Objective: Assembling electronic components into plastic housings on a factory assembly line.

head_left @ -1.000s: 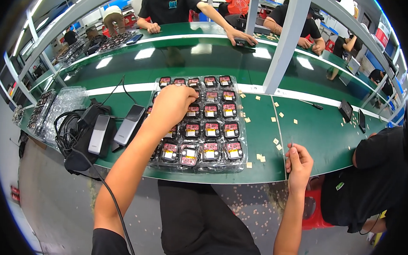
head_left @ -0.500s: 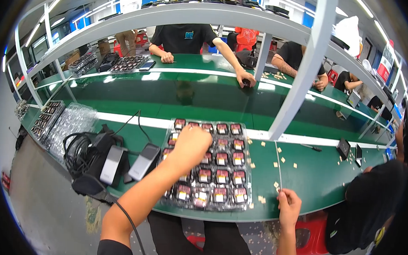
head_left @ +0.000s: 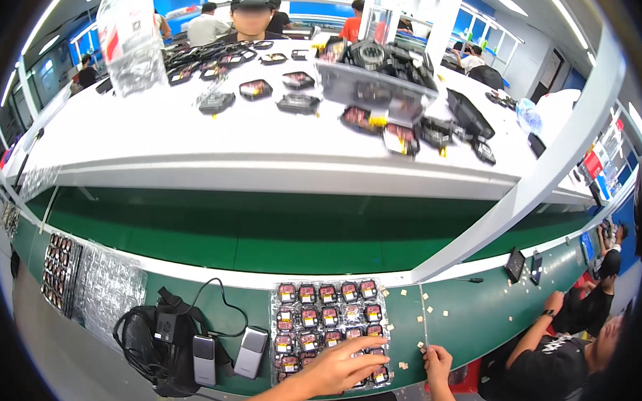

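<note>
A clear plastic tray (head_left: 274, 319) lies on the green bench in front of me. It holds several rows of small black square devices (head_left: 309, 317) with red and white faces. My left hand (head_left: 345, 365) is over the tray's near right part, fingers stretched and apart, hiding some devices. I see nothing held in it. Right of the tray, my right hand (head_left: 439, 364) is closed in a pinch. A small cream square lies at its fingertips; whether it is gripped, I cannot tell.
Two grey-black power banks (head_left: 204, 359) and a black bag (head_left: 166, 343) with cables lie left of the tray. Cream squares (head_left: 446, 313) dot the bench at right. Above runs a white shelf (head_left: 252, 138) with black devices and a bin (head_left: 381, 89). A co-worker (head_left: 542, 360) sits at right.
The view has tilted up, showing the shelf top. My left hand has moved from the tray's far left part to its near right, its fingers spreading. My right hand remains pinched beside the tray.
</note>
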{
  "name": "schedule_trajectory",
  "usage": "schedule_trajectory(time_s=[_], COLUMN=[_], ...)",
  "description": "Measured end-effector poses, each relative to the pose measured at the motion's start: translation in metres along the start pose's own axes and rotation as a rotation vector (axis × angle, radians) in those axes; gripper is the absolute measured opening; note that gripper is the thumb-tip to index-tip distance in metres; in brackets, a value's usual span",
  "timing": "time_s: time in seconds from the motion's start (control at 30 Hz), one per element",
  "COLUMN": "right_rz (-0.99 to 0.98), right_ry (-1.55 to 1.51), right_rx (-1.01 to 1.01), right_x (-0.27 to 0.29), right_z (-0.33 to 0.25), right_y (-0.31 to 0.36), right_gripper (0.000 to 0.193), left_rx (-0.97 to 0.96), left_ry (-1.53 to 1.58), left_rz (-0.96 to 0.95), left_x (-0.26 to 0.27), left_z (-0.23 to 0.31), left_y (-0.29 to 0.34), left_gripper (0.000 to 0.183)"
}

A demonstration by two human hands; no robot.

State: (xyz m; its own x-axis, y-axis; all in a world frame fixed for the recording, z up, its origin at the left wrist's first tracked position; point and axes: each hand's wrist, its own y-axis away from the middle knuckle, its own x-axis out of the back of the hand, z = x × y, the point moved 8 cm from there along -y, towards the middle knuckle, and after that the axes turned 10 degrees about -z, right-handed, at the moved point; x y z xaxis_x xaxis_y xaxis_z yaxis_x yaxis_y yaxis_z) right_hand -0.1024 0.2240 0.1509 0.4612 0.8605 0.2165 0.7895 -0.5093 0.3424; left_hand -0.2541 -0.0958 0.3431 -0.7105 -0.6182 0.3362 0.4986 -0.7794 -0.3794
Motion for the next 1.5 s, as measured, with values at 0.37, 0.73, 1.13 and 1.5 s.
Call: schedule_trajectory(time_s=[0.37,0.73,1.13,1.5], right_rz=[-0.657,-0.969,0.022,0.095], right_ry=[0.268,0.449,0.595,0.649], right_rx=[0.227,0.453,1.019,1.298], right_x=[-0.175,-0.258,-0.203,-0.193], right_z=[-0.264,-0.342,-0.515,-0.521], right_y=[0.095,0.139,0.050,0.057], right_gripper=[0.030,0.033,0.042,0.025], left_rx=[0.692,0.635,0.705,0.659], left_ry=[0.855,0.912,0.956,0.860], left_rz=[0.682,0.856,0.849,0.733], left_x=[-0.001,0.054,0.052,0.063], left_z=[0.037,0.058,0.046,0.056], left_y=[0.079,0.105,0.102,0.058], left_gripper=[0.052,0.030,0.019,0.013])
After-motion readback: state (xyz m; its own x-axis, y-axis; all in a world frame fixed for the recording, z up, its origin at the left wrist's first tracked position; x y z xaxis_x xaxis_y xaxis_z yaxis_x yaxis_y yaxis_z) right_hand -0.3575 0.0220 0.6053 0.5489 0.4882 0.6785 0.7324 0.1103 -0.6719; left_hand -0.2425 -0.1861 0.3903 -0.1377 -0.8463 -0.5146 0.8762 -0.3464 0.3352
